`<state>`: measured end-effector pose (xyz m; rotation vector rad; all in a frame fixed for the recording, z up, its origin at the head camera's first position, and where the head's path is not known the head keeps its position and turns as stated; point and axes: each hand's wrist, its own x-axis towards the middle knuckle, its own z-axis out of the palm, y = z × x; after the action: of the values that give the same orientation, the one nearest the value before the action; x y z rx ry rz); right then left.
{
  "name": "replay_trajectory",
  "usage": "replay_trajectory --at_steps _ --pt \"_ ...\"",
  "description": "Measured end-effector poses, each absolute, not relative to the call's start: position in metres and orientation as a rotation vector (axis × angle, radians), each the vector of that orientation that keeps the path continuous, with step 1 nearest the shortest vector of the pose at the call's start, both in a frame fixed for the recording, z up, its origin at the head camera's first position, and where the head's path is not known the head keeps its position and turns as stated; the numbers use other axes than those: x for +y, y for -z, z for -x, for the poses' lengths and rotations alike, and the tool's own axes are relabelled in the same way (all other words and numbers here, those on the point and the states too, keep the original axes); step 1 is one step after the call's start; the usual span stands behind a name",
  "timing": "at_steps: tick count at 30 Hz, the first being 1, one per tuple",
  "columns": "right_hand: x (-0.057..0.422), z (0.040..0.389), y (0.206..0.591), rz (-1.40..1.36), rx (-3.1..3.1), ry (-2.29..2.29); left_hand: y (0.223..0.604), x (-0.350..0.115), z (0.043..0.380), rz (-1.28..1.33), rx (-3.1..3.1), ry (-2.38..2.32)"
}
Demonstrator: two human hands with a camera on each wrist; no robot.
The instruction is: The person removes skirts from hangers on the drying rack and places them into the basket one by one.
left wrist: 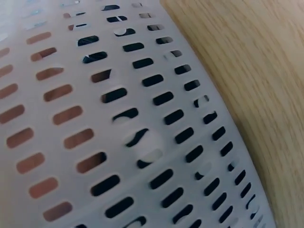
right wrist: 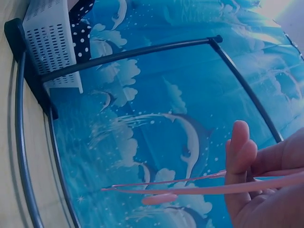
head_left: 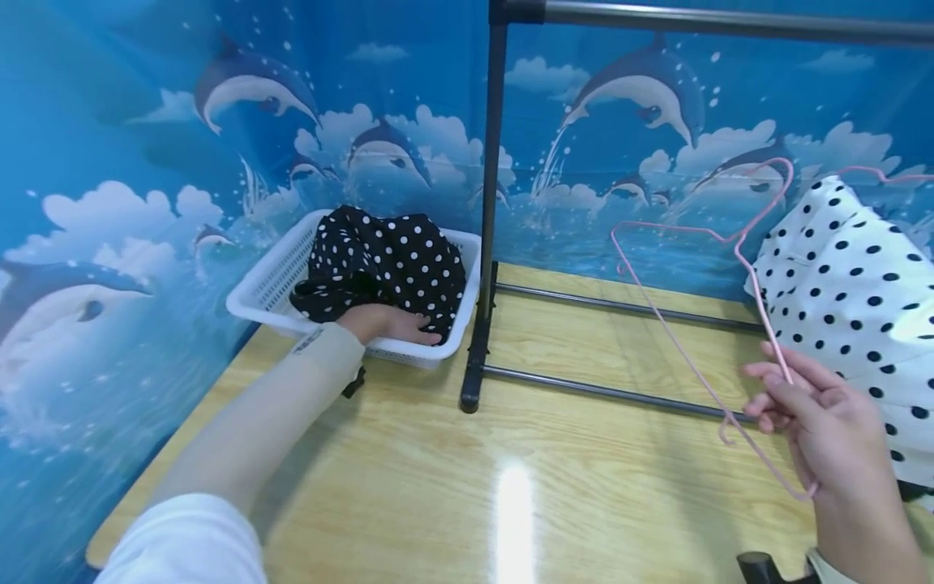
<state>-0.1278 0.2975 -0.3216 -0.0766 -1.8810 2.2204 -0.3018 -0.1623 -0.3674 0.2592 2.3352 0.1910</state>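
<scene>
Left hand [head_left: 388,322] partly hidden by black dotted cloth [head_left: 409,255]

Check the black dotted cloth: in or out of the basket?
In: the black dotted cloth lies bunched inside the white basket, heaped above its rim; the left wrist view shows it through the basket's slots.

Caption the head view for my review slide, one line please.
Left hand in a white basket with black polka-dot fabric; right hand holding a pink hanger.

Pink hanger [right wrist: 209,190], white-dotted black cloth [head_left: 410,258]
</scene>
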Motion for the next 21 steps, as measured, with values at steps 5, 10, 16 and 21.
replay_trajectory --at_steps 5,10,16,21 --pt "0.289 0.124 0.314 -0.001 -1.855 -2.186 0.365 -0.160 0.304 -0.313 2.390 -0.185" --pt "0.281 0.119 0.306 -0.055 -1.816 -2.160 0.359 -0.158 0.307 -0.304 2.419 -0.192" --pt "0.272 0.117 0.298 -0.188 -1.764 -2.135 0.345 -0.154 0.309 -0.401 2.481 -0.286" --pt "0.266 0.118 0.290 -0.147 -1.790 -2.071 0.326 -0.148 0.310 -0.450 2.532 -0.489"
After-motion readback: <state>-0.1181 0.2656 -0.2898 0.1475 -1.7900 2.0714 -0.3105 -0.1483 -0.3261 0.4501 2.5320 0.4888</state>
